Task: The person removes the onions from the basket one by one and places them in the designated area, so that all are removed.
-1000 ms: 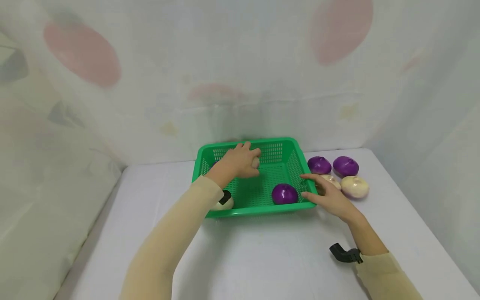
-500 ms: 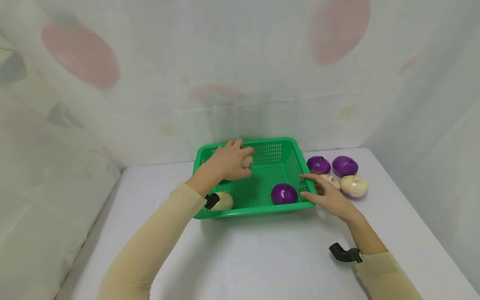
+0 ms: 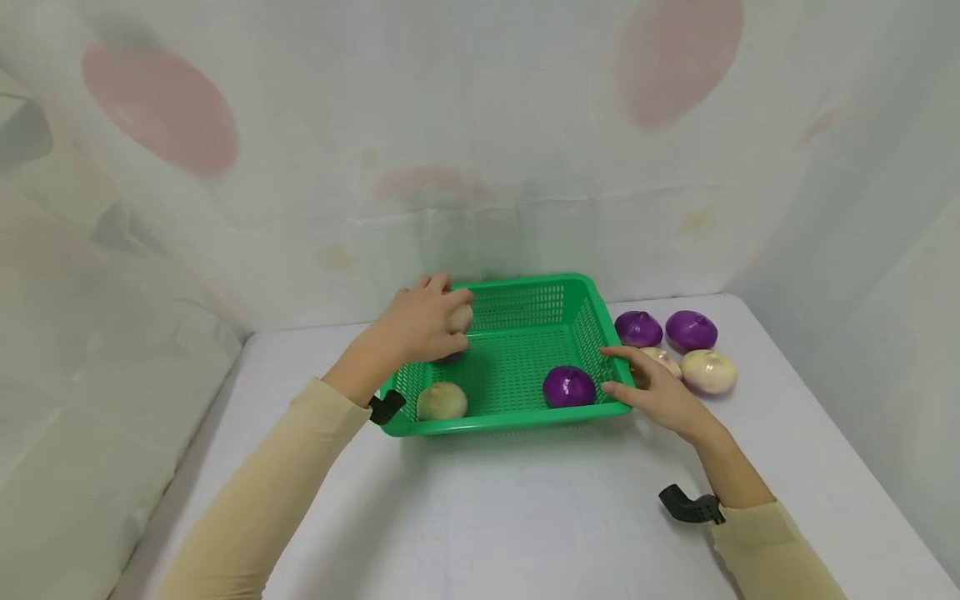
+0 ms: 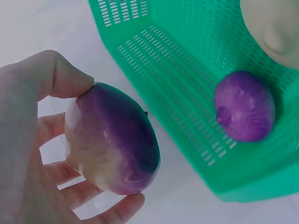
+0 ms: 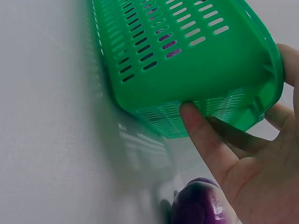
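Basket [image 3: 510,422], green and slotted, is standing on a white table [image 3: 480,517], with its long sides running left to right. Over its left side the left hand [image 3: 416,323] is grasping a two-toned bulb [image 4: 112,140], thumb pressing one side and fingers curling round the other; the left wrist view is showing purple blending into cream on its skin. How high that bulb is hanging above the basket, I cannot tell.

Inside, a dark purple bulb [image 4: 245,106] is lying toward the left, partly hiding beneath the left hand in the head view. A cream bulb [image 3: 442,401] is resting in the near left corner, and a glossy purple bulb [image 3: 568,387] is sitting toward the near right corner.

At the right end the right hand [image 3: 660,396] is gripping the basket's rim, digits lying on both sides of the wall.

Outside, to the right, four more are clustering on the table: two purple ones, a left one [image 3: 638,329] and a right one [image 3: 692,331], are occupying the far row; nearer, a pale one [image 3: 660,363] is peeking from behind the right hand, and a larger-looking pale one [image 3: 708,372] is lying just right of it.
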`<state>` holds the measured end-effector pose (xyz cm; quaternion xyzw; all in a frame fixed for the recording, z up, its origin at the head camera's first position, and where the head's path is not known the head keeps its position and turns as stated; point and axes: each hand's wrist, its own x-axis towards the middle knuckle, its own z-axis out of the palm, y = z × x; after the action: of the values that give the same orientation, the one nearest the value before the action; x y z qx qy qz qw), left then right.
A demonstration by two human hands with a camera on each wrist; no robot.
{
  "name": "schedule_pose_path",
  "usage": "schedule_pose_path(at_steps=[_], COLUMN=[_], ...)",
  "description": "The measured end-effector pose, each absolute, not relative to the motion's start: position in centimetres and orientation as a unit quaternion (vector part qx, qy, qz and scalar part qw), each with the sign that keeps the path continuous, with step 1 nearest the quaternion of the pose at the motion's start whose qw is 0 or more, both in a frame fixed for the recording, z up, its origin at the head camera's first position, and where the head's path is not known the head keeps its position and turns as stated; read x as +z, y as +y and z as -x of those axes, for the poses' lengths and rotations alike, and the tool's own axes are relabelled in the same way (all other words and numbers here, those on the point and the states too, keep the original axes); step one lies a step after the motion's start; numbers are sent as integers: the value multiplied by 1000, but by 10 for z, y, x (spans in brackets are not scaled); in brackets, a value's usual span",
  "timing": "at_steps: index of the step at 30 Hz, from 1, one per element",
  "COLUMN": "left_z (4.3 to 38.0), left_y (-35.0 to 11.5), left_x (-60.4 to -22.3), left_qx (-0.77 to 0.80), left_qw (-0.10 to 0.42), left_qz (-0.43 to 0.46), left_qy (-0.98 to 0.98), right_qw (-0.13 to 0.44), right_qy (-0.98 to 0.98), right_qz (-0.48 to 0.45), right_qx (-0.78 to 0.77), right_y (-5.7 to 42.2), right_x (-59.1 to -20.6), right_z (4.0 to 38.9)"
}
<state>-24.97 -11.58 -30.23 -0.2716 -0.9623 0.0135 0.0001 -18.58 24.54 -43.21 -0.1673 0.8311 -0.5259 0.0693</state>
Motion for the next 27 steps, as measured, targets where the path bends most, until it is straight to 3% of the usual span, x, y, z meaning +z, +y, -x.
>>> schedule_pose_path(at_steps=[27], left_z=[244], left_y=[-203], left_x=[-295], left_qx=[-7], left_qw=[30], left_qz=[205], left_qy=[-978], right_qw=[72], right_qy=[831], right_qz=[169], right_qx=[-525], right_y=[246], right_x=[-434], right_z=[185])
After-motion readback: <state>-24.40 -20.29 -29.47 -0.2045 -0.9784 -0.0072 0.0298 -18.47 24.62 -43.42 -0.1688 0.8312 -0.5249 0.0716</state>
